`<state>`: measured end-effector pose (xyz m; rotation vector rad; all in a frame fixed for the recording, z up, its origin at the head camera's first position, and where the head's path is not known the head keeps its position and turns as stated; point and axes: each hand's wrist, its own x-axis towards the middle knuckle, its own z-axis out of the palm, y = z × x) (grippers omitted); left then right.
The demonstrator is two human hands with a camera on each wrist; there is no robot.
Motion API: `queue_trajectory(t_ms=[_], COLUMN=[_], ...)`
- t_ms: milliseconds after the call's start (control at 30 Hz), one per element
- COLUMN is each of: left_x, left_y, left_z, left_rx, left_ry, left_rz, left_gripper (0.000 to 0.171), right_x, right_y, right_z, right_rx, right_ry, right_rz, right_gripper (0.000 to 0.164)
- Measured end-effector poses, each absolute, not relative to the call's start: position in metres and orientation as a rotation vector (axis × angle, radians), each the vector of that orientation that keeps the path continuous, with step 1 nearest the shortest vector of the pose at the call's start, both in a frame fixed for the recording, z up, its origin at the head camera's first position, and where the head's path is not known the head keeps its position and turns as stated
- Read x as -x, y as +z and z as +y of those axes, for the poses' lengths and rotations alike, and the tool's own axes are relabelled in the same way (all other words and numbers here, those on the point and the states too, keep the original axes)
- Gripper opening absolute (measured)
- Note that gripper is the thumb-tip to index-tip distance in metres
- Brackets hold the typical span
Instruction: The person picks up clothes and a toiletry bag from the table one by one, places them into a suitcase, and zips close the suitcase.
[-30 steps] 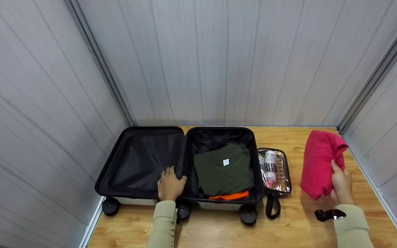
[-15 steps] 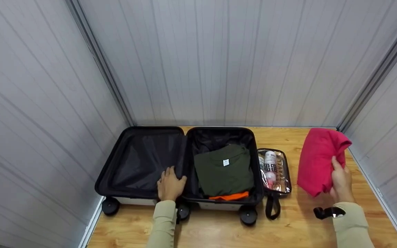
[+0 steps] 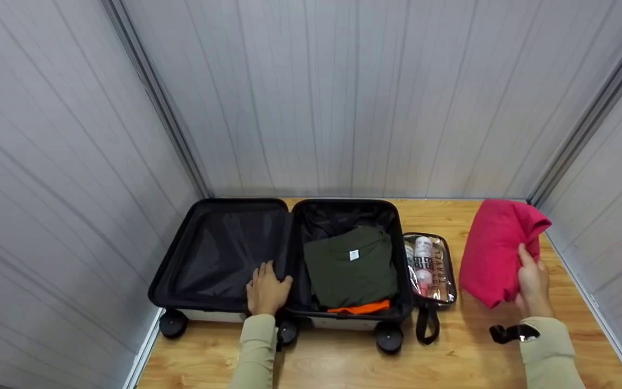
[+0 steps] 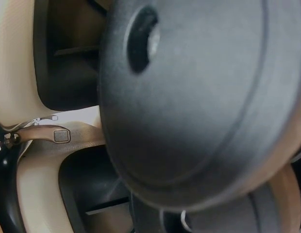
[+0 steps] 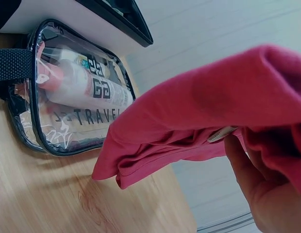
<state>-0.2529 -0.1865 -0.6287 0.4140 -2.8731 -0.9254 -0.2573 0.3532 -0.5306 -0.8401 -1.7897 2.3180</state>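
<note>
My right hand (image 3: 534, 286) grips a folded pink garment (image 3: 497, 254) by its right side, above the floor on the right. In the right wrist view, the thumb lies against the underside of the pink cloth (image 5: 199, 102), and most fingers are hidden. My left hand (image 3: 268, 290) rests on the near inner edge of an open black-lined suitcase (image 3: 219, 254), fingers extended. A folded dark green T-shirt (image 3: 349, 270) lies in the suitcase's right half, over an orange cloth (image 3: 362, 308). The left wrist view shows a suitcase wheel (image 4: 199, 97) close up, without the hand.
A clear travel pouch (image 3: 443, 270) with bottles lies on the wooden floor, against the suitcase's right side. Its black strap (image 3: 427, 324) points toward me. Suitcase wheels (image 3: 389, 338) stick out at the near side. Panelled walls (image 3: 332, 97) stand behind and on both sides.
My right hand has shifted slightly left and up with the pink garment, which moved a little nearer the pouch. The left hand and suitcase have stayed in place.
</note>
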Motion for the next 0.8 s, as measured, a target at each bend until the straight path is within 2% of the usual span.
queue_trajectory(t_ms=[800], left_x=[0.252], left_y=[-0.627], left_z=[-0.188], left_rx=[-0.416], left_ry=[-0.923], left_rz=[-2.891], left_gripper=[0.073], right_x=[0.252], right_y=[-0.517], right_z=[0.345], right_rx=[0.744], right_ry=[2.417], right_rz=[-1.632], right_gripper=[0.028])
